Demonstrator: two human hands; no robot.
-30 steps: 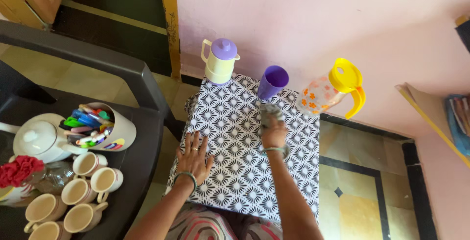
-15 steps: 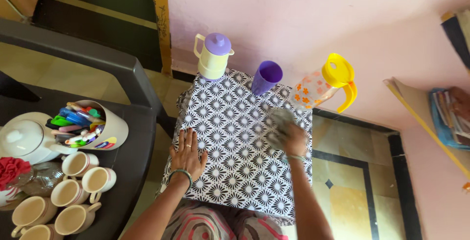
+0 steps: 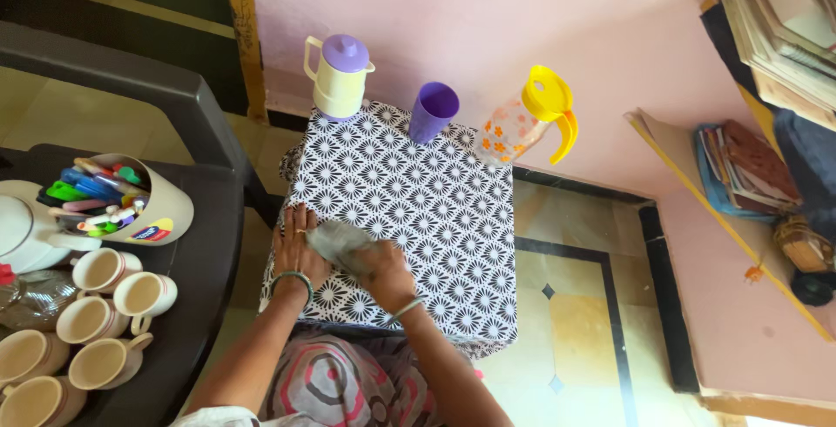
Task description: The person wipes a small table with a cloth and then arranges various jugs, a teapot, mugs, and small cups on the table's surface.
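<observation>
right hand (image 3: 387, 275) fingers clenched on grey cloth (image 3: 338, 242) at frame centre, left hand (image 3: 294, 248) released, flat on patterned table (image 3: 435, 209), purple cup (image 3: 432, 111) above

Right hand (image 3: 386, 275) pressing a grey cloth (image 3: 338, 241) onto the patterned table (image 3: 418, 209) near its front left corner, left hand (image 3: 295, 248) flat beside it; cream flask (image 3: 338, 77), purple cup (image 3: 432, 111) and yellow-lidded jug (image 3: 527, 122) along the far edge.

soft even daylight, faint shadows, slight motion blur, wide-angle edge distortion.
</observation>
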